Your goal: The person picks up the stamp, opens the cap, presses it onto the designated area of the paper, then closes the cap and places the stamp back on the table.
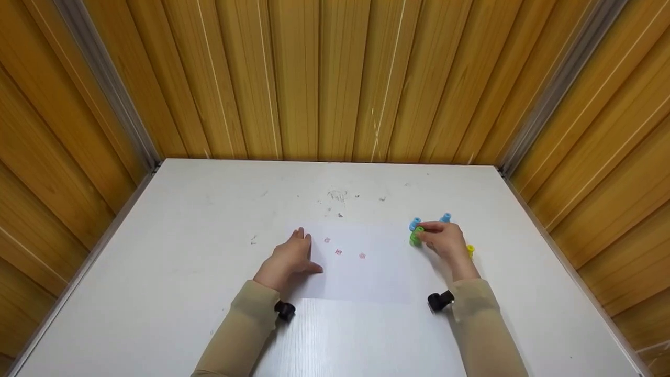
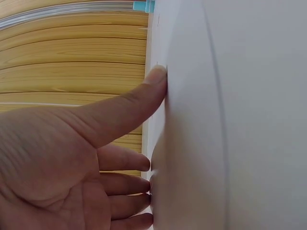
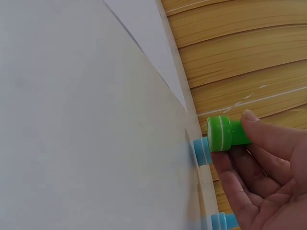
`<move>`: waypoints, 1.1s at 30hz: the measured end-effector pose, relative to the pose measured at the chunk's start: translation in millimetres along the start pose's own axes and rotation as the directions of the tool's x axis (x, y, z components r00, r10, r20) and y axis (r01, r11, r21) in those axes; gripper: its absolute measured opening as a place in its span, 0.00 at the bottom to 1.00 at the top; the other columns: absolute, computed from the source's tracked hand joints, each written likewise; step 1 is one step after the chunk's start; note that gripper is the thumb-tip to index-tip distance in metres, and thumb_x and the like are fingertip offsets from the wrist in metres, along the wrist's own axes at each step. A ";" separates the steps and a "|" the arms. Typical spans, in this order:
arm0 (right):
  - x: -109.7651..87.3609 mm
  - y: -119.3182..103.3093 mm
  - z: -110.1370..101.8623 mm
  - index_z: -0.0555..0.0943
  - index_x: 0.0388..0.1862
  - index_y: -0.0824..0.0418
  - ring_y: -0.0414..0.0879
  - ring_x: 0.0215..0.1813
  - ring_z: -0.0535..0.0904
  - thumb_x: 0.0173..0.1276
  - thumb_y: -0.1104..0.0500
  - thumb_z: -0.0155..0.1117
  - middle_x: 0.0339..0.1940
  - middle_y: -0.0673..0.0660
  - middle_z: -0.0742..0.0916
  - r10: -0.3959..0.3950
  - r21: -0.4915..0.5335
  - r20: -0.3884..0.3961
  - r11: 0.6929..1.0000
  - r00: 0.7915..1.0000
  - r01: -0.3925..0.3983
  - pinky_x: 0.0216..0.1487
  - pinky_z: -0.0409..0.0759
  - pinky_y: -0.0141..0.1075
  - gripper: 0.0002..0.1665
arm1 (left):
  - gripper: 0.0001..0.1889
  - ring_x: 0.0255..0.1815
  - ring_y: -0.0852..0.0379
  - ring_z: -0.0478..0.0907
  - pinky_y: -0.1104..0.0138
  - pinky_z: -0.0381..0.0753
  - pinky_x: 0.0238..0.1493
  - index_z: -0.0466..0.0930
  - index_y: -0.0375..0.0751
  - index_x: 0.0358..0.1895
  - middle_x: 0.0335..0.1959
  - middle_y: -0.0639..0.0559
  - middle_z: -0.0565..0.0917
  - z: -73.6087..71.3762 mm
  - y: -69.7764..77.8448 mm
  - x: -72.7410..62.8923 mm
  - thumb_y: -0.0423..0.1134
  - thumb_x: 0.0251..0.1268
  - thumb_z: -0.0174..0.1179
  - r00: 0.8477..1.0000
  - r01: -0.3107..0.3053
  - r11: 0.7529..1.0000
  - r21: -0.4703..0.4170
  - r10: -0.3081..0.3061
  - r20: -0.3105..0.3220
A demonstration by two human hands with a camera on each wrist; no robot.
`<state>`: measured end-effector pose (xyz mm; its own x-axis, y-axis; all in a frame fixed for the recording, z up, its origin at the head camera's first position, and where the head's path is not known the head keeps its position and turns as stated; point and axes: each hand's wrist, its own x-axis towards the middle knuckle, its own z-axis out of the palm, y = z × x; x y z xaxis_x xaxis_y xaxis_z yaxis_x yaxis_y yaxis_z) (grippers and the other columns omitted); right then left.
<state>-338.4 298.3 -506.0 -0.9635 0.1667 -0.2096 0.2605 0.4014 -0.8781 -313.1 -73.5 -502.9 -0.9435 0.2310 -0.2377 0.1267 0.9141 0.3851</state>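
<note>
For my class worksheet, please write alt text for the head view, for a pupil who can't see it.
A person's right hand holds a small green stamp beside a white sheet of paper bearing three small red marks. The left hand rests at the sheet's left edge. Two blue stamps and a yellow stamp are near the right hand on a white table.

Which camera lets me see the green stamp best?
The right wrist view: the green stamp looks big and close there; the right hand holds its narrow end, so its wide end shows clearly. The head view shows it tiny in that hand. The left wrist view doesn't show it at all.
</note>
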 end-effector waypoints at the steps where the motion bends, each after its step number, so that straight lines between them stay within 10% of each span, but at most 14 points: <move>1: -0.3 -1.3 0.0 0.84 0.62 0.62 0.46 0.56 0.83 0.69 0.57 0.72 0.64 0.65 0.85 -0.011 -0.013 -0.006 1.000 1.000 0.010 0.57 0.85 0.34 0.23 | 0.52 0.85 0.38 0.52 0.47 0.60 0.82 0.60 0.29 0.78 0.82 0.30 0.55 -0.1 -0.1 -0.2 0.50 0.55 0.78 1.000 -0.003 1.000 -0.002 0.003 -0.001; 9: -8.2 -16.8 5.1 0.83 0.64 0.63 0.34 0.50 0.85 0.68 0.54 0.75 0.57 0.55 0.90 -0.120 0.080 0.022 0.990 0.993 0.118 0.51 0.83 0.22 0.28 | 0.47 0.82 0.35 0.59 0.46 0.62 0.81 0.64 0.26 0.75 0.79 0.27 0.62 -4.4 3.4 -2.3 0.51 0.60 0.75 0.992 -0.076 0.997 0.027 0.079 -0.101; 14: -17.2 -29.1 21.8 0.82 0.63 0.65 0.33 0.49 0.84 0.69 0.58 0.74 0.52 0.49 0.91 -0.190 0.201 0.034 0.963 0.981 0.179 0.54 0.83 0.22 0.26 | 0.37 0.78 0.38 0.67 0.48 0.67 0.79 0.70 0.30 0.73 0.75 0.33 0.71 -5.6 14.3 -0.5 0.50 0.68 0.68 0.976 -0.134 0.984 -0.118 0.111 -0.186; 25: -48.0 -48.8 72.4 0.85 0.57 0.66 0.38 0.49 0.87 0.68 0.66 0.72 0.50 0.57 0.92 -0.389 0.322 0.043 0.878 0.920 0.356 0.54 0.85 0.26 0.19 | 0.24 0.63 0.44 0.83 0.53 0.83 0.66 0.80 0.33 0.64 0.61 0.39 0.86 2.1 41.8 -7.3 0.44 0.72 0.66 0.881 -0.406 0.824 -0.395 0.239 -0.408; 33: -60.8 -49.3 97.9 0.84 0.56 0.69 0.40 0.51 0.87 0.68 0.68 0.71 0.51 0.56 0.92 -0.411 0.416 0.079 0.842 0.908 0.345 0.56 0.86 0.28 0.18 | 0.25 0.58 0.48 0.87 0.60 0.86 0.62 0.81 0.35 0.63 0.56 0.43 0.88 8.5 48.7 -10.1 0.41 0.66 0.70 0.866 -0.464 0.724 -0.511 0.250 -0.433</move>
<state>-298.8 180.2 -492.1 -0.9869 -0.0853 0.1367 -0.1389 0.0209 -0.9901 -294.8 -28.4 -489.3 -0.9183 0.2840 0.2759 0.3727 0.3847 0.8444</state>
